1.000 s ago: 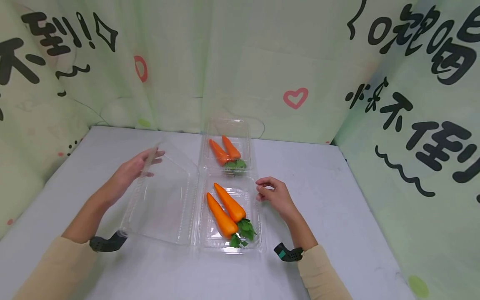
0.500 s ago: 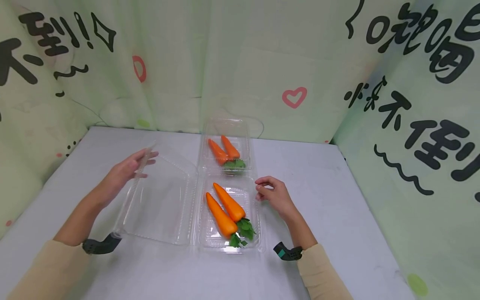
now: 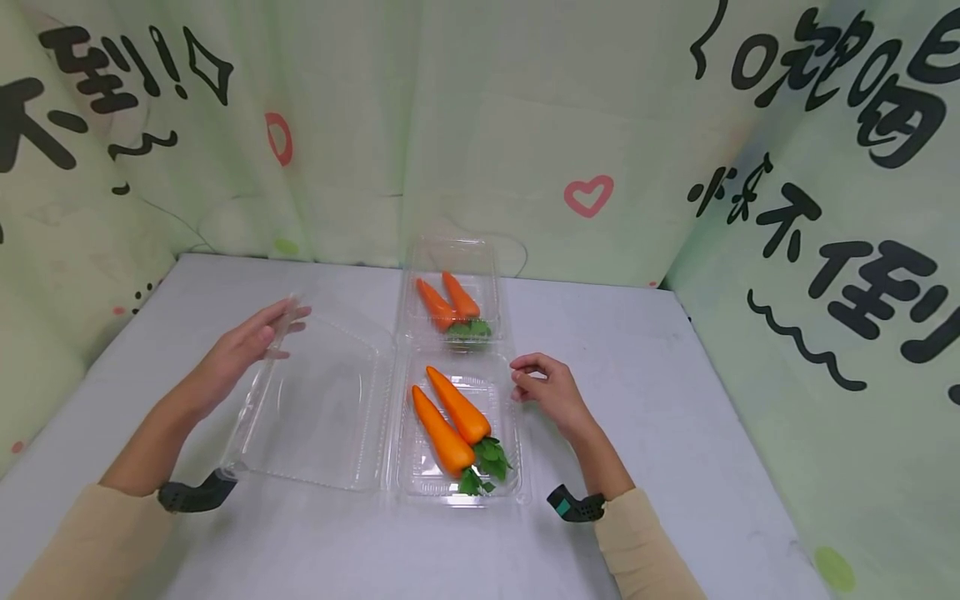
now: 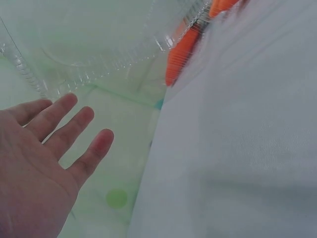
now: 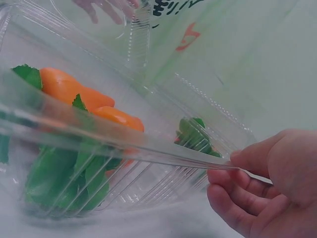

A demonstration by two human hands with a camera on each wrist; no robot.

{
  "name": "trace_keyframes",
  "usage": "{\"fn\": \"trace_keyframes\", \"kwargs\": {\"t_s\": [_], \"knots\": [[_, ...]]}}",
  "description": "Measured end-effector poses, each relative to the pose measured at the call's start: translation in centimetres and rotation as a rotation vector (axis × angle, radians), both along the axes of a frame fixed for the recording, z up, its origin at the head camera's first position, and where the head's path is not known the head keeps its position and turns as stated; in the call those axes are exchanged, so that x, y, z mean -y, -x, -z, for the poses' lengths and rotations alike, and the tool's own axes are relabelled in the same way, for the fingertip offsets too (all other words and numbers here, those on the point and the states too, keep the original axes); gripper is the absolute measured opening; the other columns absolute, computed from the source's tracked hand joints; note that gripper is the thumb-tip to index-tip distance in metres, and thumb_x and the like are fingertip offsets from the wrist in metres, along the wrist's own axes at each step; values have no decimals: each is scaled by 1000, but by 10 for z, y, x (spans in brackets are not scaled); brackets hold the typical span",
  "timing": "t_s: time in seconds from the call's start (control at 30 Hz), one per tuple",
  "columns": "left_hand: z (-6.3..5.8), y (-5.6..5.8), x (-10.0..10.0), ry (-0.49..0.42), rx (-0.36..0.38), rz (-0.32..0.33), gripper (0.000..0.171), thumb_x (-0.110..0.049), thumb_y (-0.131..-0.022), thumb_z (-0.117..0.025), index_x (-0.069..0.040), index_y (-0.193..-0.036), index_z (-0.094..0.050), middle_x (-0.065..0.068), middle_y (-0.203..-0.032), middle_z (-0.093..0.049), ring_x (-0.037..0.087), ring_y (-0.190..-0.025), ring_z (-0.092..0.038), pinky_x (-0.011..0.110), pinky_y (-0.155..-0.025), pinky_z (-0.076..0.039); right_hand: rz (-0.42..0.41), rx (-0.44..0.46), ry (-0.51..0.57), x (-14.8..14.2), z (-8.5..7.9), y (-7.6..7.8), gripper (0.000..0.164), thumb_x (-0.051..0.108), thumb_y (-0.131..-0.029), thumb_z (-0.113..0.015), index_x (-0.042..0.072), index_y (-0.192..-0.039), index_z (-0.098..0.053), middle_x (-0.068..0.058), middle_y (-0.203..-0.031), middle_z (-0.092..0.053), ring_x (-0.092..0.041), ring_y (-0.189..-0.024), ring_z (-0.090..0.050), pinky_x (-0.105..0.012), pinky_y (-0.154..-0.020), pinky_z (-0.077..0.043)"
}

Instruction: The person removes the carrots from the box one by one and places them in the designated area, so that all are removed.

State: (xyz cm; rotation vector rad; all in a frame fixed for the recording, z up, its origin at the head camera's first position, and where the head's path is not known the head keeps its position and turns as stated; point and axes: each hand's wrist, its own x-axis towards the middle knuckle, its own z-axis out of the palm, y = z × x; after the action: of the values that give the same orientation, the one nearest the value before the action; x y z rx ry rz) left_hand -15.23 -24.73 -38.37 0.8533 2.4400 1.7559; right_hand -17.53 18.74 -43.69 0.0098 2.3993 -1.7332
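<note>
A clear plastic clamshell container (image 3: 420, 492) stands on the table with its lid (image 3: 322, 408) tilted up on the left. Two orange carrots (image 3: 442, 433) with green leafy tops lie in its base. At the lid's outer edge is my left hand (image 3: 243, 346); in the left wrist view its fingers (image 4: 67, 134) are spread and straight, with fingertips right at the rim. My right hand (image 3: 549, 387) pinches the right rim of the base between thumb and forefinger, seen closely in the right wrist view, where the carrots (image 5: 74, 91) show behind the clear wall.
Just behind stands a second clear container (image 3: 480, 250) with two carrots (image 3: 461, 293) in it. The white table (image 3: 630, 350) meets a pale green printed curtain (image 3: 487, 125) at the back and sides.
My left hand has moved slightly left and toward me, and the lid has leaned a little further outward with it. The right hand has kept its place on the base rim.
</note>
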Motion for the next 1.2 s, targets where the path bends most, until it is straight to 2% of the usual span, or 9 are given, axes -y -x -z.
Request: {"fn": "trace_keyframes", "kwargs": {"t_s": [0.2, 0.37, 0.6, 0.8, 1.2], "knots": [[2, -1, 4, 6, 5, 10, 50, -13, -105, -27, -8, -154, -22, -4, -152, -41, -5, -131, -42, 10, -95, -43, -4, 8, 8, 0, -1, 0, 28, 10, -96, -58, -6, -119, -58, -12, -100, -58, -12, -64, -62, -18, -68, -57], [4, -1, 7, 9, 21, 18, 50, -13, -105, -27, -9, -154, -21, -7, -152, -40, -6, -132, -41, 8, -95, -41, -15, 7, 6, 3, -13, -6, 28, 5, -95, -57, -10, -119, -56, -14, -98, -58, -14, -64, -62, -19, -69, -57], [6, -1, 10, 11, 42, 29, 50, -13, -105, -27, -9, -154, -19, -8, -151, -41, -7, -132, -41, 7, -95, -41, -15, -19, 4, 0, -2, -2, 29, 10, -96, -58, -8, -119, -57, -12, -98, -59, -13, -65, -62, -20, -69, -57], [7, -1, 12, 17, 52, 25, 51, -12, -105, -28, -10, -155, -19, -10, -150, -41, -8, -131, -41, 8, -95, -41, -3, -14, 6, 0, 0, -2, 29, 12, -96, -59, -5, -119, -58, -12, -99, -59, -12, -65, -62, -18, -69, -57], [11, -2, 20, 102, 44, -5, 51, -13, -105, -31, -14, -155, -21, -12, -150, -41, -12, -129, -40, 9, -93, -42, 7, -15, 1, 0, 2, -1, 27, 11, -96, -59, -5, -117, -59, -14, -100, -59, -12, -64, -61, -18, -69, -57]]}}
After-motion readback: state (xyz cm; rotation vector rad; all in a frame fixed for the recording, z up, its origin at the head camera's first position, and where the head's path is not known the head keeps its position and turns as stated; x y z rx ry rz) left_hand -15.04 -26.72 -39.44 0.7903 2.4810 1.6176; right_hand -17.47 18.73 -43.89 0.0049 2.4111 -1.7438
